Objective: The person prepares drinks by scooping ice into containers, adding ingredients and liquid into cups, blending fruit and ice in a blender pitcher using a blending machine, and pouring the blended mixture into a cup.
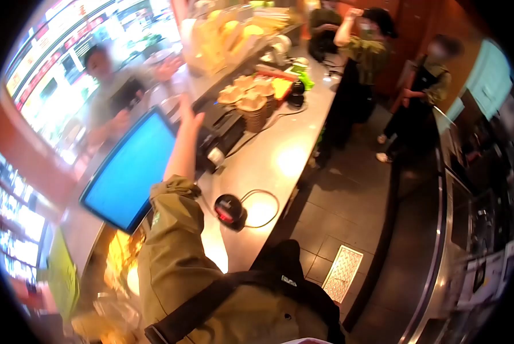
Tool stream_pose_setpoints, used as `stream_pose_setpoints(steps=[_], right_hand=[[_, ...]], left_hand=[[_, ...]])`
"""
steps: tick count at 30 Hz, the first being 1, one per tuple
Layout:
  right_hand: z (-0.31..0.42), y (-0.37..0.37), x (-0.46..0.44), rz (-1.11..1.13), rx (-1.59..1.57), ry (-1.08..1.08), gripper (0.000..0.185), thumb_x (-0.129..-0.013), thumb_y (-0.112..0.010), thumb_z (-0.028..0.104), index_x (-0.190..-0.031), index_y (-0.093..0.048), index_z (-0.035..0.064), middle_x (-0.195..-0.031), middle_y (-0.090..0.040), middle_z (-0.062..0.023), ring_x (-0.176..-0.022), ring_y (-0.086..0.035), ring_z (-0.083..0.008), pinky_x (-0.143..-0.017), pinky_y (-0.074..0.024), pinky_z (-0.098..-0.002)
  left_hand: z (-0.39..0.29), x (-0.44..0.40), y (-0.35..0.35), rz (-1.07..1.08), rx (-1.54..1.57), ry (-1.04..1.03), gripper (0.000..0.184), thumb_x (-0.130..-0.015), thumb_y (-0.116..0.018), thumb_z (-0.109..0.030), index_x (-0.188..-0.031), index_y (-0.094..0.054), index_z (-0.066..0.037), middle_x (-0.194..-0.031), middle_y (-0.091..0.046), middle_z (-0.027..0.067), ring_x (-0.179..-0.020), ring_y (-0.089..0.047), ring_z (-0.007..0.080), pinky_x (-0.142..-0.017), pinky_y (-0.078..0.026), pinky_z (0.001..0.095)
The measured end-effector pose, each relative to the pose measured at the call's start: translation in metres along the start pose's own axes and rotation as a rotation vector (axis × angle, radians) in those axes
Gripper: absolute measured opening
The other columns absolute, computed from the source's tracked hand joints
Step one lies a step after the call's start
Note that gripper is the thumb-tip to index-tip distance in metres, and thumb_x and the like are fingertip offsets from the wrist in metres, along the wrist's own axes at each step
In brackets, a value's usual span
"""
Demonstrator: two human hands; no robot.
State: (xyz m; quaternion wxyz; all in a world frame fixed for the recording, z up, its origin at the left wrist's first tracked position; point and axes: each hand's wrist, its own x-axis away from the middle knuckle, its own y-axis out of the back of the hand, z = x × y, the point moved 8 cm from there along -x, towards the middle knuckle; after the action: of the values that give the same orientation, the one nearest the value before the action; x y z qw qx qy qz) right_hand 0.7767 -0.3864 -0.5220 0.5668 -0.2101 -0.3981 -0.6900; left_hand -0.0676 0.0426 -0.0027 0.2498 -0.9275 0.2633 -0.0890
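Note:
My left hand (189,114) reaches over the counter, past the right edge of a tilted screen (132,169) lit plain blue. Its fingers point up and its thumb stands apart. Right beside it is a blurred, pale, clear shape (170,105), possibly a cup; contact with it is unclear. Across the counter, another person (125,92) holds both hands out near that spot. My right hand is out of view.
On the counter (257,163) stand paper cups in a stack (252,106), a round black device with red digits (229,211) and its looped cable. Clear bins with yellow items (225,34) rise behind. Two co-workers (372,51) (426,86) stand along the aisle, by steel equipment.

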Motion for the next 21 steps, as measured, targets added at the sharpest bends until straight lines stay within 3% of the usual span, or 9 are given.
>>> stream_pose_setpoints(steps=[2,3,4,7,8,10,15,18,21], right_hand=[[0.006,0.018,0.019,-0.009,0.18,0.034,0.026,-0.081,-0.058,0.032,-0.084,-0.066,0.0077,-0.076,-0.067,-0.0135,-0.065,-0.064,-0.0271,-0.059,-0.05,-0.0396],[-0.004,-0.089,0.039,0.073,0.387,0.278,0.026,-0.081,-0.056,0.03,-0.082,-0.065,0.0057,-0.074,-0.067,-0.0132,-0.063,-0.064,-0.0259,-0.057,-0.0499,-0.0383],[-0.01,-0.081,0.047,0.028,0.7,0.521,0.025,-0.082,-0.055,0.027,-0.081,-0.064,0.0038,-0.072,-0.066,-0.0129,-0.061,-0.063,-0.0248,-0.056,-0.0498,-0.037],[-0.02,-0.055,0.065,-0.017,0.295,0.052,0.025,-0.082,-0.054,0.026,-0.081,-0.064,0.0034,-0.072,-0.067,-0.0126,-0.061,-0.063,-0.0239,-0.056,-0.0502,-0.0366],[-0.016,-0.042,0.072,-0.042,0.19,-0.038,0.025,-0.083,-0.054,0.026,-0.081,-0.064,0.0032,-0.072,-0.067,-0.0125,-0.061,-0.063,-0.0236,-0.056,-0.0503,-0.0364],[-0.014,-0.026,0.087,-0.07,0.066,-0.135,0.025,-0.083,-0.053,0.025,-0.081,-0.065,0.003,-0.072,-0.067,-0.0124,-0.061,-0.064,-0.023,-0.056,-0.0505,-0.0361],[-0.016,-0.01,0.112,-0.086,-0.068,-0.188,0.025,-0.083,-0.052,0.023,-0.081,-0.065,0.0024,-0.072,-0.067,-0.0119,-0.061,-0.064,-0.0215,-0.057,-0.0511,-0.0354],[-0.027,-0.008,0.126,-0.098,-0.17,-0.2,0.024,-0.083,-0.052,0.022,-0.08,-0.065,0.002,-0.072,-0.067,-0.0116,-0.06,-0.064,-0.0206,-0.057,-0.0515,-0.035],[-0.04,-0.018,0.14,-0.152,-0.23,-0.205,0.024,-0.083,-0.051,0.022,-0.081,-0.066,0.002,-0.073,-0.067,-0.0111,-0.06,-0.064,-0.0197,-0.057,-0.0519,-0.0348]], left_hand=[[0.005,-0.012,-0.039,0.065,0.037,0.028,0.081,-0.073,-0.058,-0.056,-0.139,-0.026,-0.021,-0.141,-0.026,0.0018,-0.128,-0.022,0.0295,-0.095,-0.025,0.0639],[-0.021,-0.031,-0.048,0.082,0.047,0.018,0.077,-0.07,-0.059,-0.054,-0.136,-0.032,-0.022,-0.136,-0.033,0.0014,-0.126,-0.024,0.0292,-0.093,-0.022,0.0666],[0.003,-0.05,-0.043,0.058,0.085,0.041,0.069,-0.073,-0.055,-0.051,-0.131,-0.036,-0.019,-0.131,-0.037,0.0044,-0.122,-0.03,0.0293,-0.093,-0.026,0.0631],[0.051,-0.115,-0.021,-0.088,0.197,0.039,0.052,-0.082,-0.044,-0.043,-0.119,-0.047,-0.008,-0.117,-0.05,0.0136,-0.109,-0.047,0.0294,-0.093,-0.038,0.0527],[0.071,-0.163,-0.017,-0.013,0.265,0.076,0.047,-0.08,-0.046,-0.038,-0.112,-0.052,-0.004,-0.113,-0.053,0.0122,-0.106,-0.049,0.0284,-0.092,-0.04,0.0468],[0.068,-0.16,-0.029,-0.041,0.343,0.098,0.037,-0.074,-0.05,-0.029,-0.099,-0.059,-0.003,-0.103,-0.06,0.0125,-0.097,-0.057,0.0298,-0.085,-0.045,0.0433],[0.099,-0.147,-0.059,-0.099,0.178,0.203,0.039,-0.065,-0.061,-0.029,-0.099,-0.057,-0.011,-0.097,-0.06,0.006,-0.085,-0.058,0.0252,-0.07,-0.044,0.0364],[0.058,-0.028,-0.101,-0.048,0.133,0.218,0.046,-0.066,-0.068,-0.031,-0.105,-0.053,-0.011,-0.101,-0.055,0.0082,-0.086,-0.053,0.0229,-0.07,-0.044,0.0378],[0.064,0.051,-0.123,0.246,0.117,0.176,0.042,-0.077,-0.066,-0.029,-0.107,-0.052,-0.004,-0.101,-0.052,0.0101,-0.09,-0.051,0.0241,-0.077,-0.047,0.0341]])
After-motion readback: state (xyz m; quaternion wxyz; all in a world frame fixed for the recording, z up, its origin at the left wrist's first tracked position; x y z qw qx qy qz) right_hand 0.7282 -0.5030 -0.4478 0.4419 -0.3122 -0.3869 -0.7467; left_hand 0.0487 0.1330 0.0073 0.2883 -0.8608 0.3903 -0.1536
